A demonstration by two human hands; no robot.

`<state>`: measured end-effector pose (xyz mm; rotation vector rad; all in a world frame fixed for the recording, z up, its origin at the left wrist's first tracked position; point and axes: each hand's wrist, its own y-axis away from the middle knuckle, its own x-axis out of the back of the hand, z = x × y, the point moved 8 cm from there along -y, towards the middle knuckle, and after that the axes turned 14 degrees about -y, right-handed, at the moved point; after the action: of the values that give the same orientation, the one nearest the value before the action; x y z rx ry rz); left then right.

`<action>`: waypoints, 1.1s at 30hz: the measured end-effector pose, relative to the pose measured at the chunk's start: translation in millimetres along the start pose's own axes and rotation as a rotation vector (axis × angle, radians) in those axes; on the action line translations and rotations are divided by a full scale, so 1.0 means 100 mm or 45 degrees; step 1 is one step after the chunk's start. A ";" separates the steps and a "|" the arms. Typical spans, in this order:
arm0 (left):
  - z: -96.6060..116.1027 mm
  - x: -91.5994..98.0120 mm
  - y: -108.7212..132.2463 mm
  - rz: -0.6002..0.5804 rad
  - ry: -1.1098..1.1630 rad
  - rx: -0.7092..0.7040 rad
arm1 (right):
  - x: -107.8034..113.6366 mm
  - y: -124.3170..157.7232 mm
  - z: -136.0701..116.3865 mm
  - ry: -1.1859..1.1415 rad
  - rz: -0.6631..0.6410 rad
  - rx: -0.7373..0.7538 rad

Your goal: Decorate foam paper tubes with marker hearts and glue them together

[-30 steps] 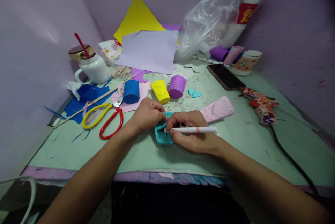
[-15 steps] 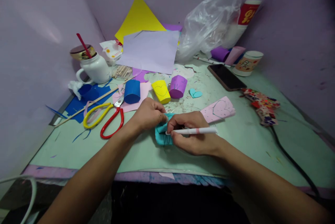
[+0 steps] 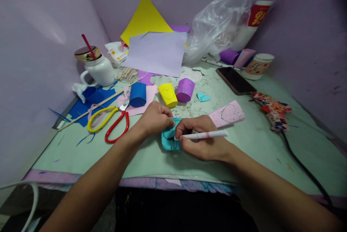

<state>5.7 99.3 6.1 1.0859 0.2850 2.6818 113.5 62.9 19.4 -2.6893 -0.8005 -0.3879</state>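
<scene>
A turquoise paper piece point(image 3: 170, 144) with dark drawn lines lies on the table in front of me. My left hand point(image 3: 158, 118) is closed at its upper left edge, the thumb and fingers on the paper. Pinched in my right hand point(image 3: 202, 140) is a white marker point(image 3: 213, 135), its tip at the paper's surface. Behind them stand a blue paper piece point(image 3: 137, 94), a yellow one point(image 3: 167, 95) with a drawn heart and a purple one point(image 3: 185, 90). A pink paper strip point(image 3: 230, 112) with a heart outline lies beyond my right hand, near a turquoise paper heart point(image 3: 203, 97).
Scissors point(image 3: 120, 127) and a thin wooden stick point(image 3: 89, 111) lie at the left, near a white mug point(image 3: 100, 71). A phone point(image 3: 236, 81), a paper cup point(image 3: 258, 66) and a cloth-covered object point(image 3: 272, 111) with a black cable are at the right. A clear plastic bag point(image 3: 217, 26) stands behind.
The marker's tip has shifted slightly across the turquoise paper, and my right hand moved a little with it. My left hand stays at the paper's edge. The whole view has shifted slightly.
</scene>
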 end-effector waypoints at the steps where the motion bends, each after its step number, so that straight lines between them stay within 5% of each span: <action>1: 0.00 0.00 0.00 0.001 -0.001 -0.003 | 0.00 0.00 0.00 -0.002 0.001 -0.004; 16: 0.00 -0.01 0.00 0.012 -0.011 -0.046 | 0.06 0.00 -0.17 -0.065 0.021 0.181; 24: 0.00 0.00 0.00 0.012 -0.004 -0.039 | 0.06 0.00 -0.07 -0.208 0.019 0.111; 33: 0.01 -0.01 -0.01 0.030 -0.069 -0.076 | -0.05 0.02 -0.24 -0.093 -0.070 0.430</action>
<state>7.6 99.8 6.2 1.1493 0.1821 2.6584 106.3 50.1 39.2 -2.3823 -0.8749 -0.1499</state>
